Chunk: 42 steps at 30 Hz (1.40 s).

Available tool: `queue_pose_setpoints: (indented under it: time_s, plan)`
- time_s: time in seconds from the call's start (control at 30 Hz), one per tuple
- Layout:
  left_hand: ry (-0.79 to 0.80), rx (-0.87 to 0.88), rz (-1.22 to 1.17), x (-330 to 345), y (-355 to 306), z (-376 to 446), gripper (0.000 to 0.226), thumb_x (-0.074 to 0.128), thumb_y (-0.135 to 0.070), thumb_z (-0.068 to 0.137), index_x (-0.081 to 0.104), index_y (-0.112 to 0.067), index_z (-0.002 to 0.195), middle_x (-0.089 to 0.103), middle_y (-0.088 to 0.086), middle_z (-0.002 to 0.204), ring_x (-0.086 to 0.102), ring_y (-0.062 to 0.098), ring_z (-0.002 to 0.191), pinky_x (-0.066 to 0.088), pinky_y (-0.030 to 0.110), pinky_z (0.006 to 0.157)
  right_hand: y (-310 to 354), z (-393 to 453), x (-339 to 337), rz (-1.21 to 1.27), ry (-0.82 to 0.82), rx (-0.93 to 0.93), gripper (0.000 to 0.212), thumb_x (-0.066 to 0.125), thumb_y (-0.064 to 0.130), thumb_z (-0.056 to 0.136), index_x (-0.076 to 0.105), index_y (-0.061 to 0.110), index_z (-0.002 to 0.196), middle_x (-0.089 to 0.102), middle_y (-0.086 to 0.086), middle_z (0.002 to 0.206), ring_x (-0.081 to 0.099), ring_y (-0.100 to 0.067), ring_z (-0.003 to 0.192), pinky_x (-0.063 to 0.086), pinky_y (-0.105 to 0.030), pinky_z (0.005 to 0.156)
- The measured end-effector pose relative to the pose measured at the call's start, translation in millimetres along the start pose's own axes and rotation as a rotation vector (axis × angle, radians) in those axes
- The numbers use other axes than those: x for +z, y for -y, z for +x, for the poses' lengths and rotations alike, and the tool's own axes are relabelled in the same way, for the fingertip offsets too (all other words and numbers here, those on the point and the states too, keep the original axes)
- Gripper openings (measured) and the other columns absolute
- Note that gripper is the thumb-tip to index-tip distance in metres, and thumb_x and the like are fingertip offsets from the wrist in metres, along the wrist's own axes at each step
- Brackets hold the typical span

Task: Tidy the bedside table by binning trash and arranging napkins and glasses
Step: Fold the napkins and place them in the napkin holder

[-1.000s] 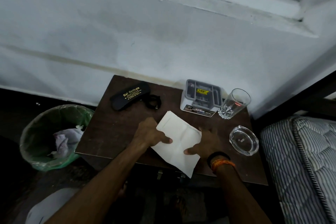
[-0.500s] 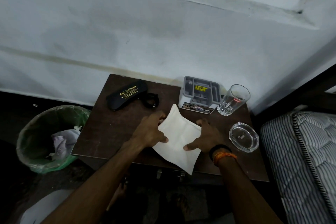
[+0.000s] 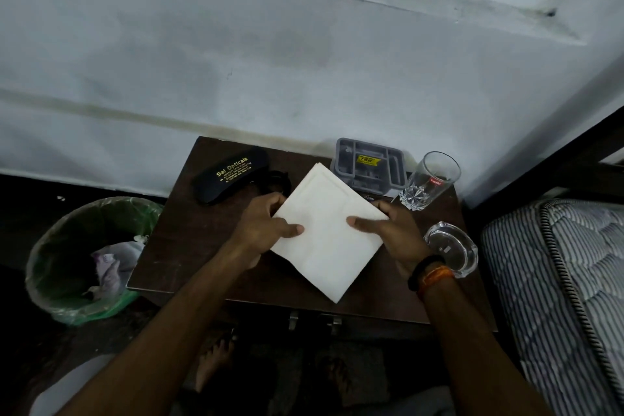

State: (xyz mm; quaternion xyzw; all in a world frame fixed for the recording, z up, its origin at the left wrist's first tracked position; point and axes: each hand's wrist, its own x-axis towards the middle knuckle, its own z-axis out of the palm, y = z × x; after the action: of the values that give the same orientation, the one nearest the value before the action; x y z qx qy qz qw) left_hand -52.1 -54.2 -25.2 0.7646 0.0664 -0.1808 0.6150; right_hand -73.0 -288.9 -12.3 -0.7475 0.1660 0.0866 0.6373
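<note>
Head view: napkin [image 3: 324, 230] hides organizer's [image 3: 369, 162] front label.

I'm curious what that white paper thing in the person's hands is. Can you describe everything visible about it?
The white folded paper napkin is square, turned like a diamond, with layered edges showing at its far corner. It looks soft, clean and matte. The left hand and right hand pinch its side corners, thumbs on top, over the dark brown wooden bedside table.

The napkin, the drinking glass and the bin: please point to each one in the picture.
napkin [image 3: 326, 233], head view, centre of the white folded sheet.
drinking glass [image 3: 427, 184], head view, its clear side wall.
bin [image 3: 50, 240], head view, its left green-lined rim.
</note>
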Motion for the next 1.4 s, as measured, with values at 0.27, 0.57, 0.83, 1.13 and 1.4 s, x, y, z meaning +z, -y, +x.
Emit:
queue_pose_setpoints:
  time_s: [0.27, 0.57, 0.83, 1.13, 1.4]
  plan:
    - [0.223, -0.201, -0.329, -0.9, -2.9, -1.6, 0.036, 0.065, 0.013, 0.082, 0.068, -0.003, 0.114, 0.074, 0.012, 0.109, 0.068, 0.03, 0.1, 0.058, 0.036, 0.077, 5.5, -1.7, -4.9, 0.303, 0.112, 0.057, 0.047, 0.079, 0.026, 0.076, 0.071, 0.006, 0.118, 0.072, -0.015, 0.118, 0.066, -0.035, 0.114, 0.05, -0.048, 0.102]
    - [0.149, -0.273, -0.39, -4.6, -0.9, 2.6, 0.039, 0.065, 0.012, 0.083, 0.064, 0.005, 0.121, 0.069, 0.019, 0.118, 0.067, 0.033, 0.102, 0.059, 0.04, 0.078, 4.0, -5.8, -1.2, 0.212, 0.225, 0.195, 0.038, 0.074, 0.023, 0.081, 0.07, 0.015, 0.118, 0.072, -0.009, 0.122, 0.063, -0.033, 0.121, 0.046, -0.059, 0.105]
    - [0.063, -0.281, -0.625, -17.0, -15.3, 4.5, 0.019, 0.065, 0.004, 0.087, 0.066, -0.01, 0.099, 0.071, 0.004, 0.102, 0.066, 0.019, 0.094, 0.06, 0.027, 0.056, 12.9, -2.9, -1.9, 0.342, 0.186, 0.293, 0.084, 0.034, 0.08, 0.086, 0.065, 0.011, 0.125, 0.069, -0.019, 0.123, 0.064, -0.039, 0.118, 0.051, -0.053, 0.1]
    - [0.163, -0.126, -0.315, 6.1, -7.7, 1.4, 0.033, 0.063, -0.004, 0.091, 0.065, -0.007, 0.124, 0.072, 0.01, 0.118, 0.067, 0.028, 0.111, 0.054, 0.042, 0.095, 17.4, -12.1, 12.0, 0.439, 0.227, 0.11, 0.045, 0.067, 0.031, 0.089, 0.065, 0.008, 0.128, 0.069, -0.013, 0.126, 0.064, -0.033, 0.119, 0.049, -0.052, 0.103]
    - [0.06, -0.057, -0.135, 1.6, -9.4, 5.1, 0.059, 0.084, -0.035, 0.075, 0.055, -0.019, 0.125, 0.07, 0.001, 0.115, 0.07, 0.021, 0.102, 0.058, 0.045, 0.089, 11.1, -12.7, 11.4, 0.283, 0.184, 0.105, 0.044, 0.07, -0.009, 0.078, 0.067, 0.002, 0.121, 0.072, -0.017, 0.118, 0.067, -0.037, 0.111, 0.052, -0.056, 0.098]
